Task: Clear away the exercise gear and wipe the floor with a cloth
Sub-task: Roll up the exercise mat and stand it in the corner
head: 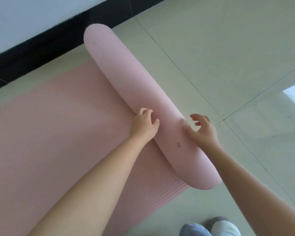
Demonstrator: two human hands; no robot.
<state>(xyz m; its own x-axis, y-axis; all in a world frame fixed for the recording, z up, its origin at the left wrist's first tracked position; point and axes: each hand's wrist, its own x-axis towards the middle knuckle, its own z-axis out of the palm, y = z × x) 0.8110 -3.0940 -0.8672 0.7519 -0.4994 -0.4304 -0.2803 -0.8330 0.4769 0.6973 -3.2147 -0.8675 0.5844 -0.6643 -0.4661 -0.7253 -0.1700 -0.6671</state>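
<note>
Nearest, at the bottom edge, one shoe (226, 226) shows on the pale tiled floor (237, 48); the grey-blue shape beside it may be a second, but I cannot tell. Two bare forearms reach out from there over a single pink exercise mat (41, 133), which lies on the floor, partly wound into one thick roll (134, 92) running from near right to far left.

The left hand (146, 124) sits on the roll's left flank where it meets the ribbed flat sheet, fingers curled against the foam, pressing, not clearly wrapped round it. The right hand (203, 127) rests its heel against the roll's right side with fingers spread and lifted, grasping nothing.

The mat looks like soft, springy foam: light, squashy and grippy, likely to loosen if let go. Best taken with both hands spread wide over the roll's top, pressing down while rolling leftward along the sheet.

Farther off, the roll's far end nears one dark skirting strip (41, 48) below a pale wall. No cloth shows.
</note>
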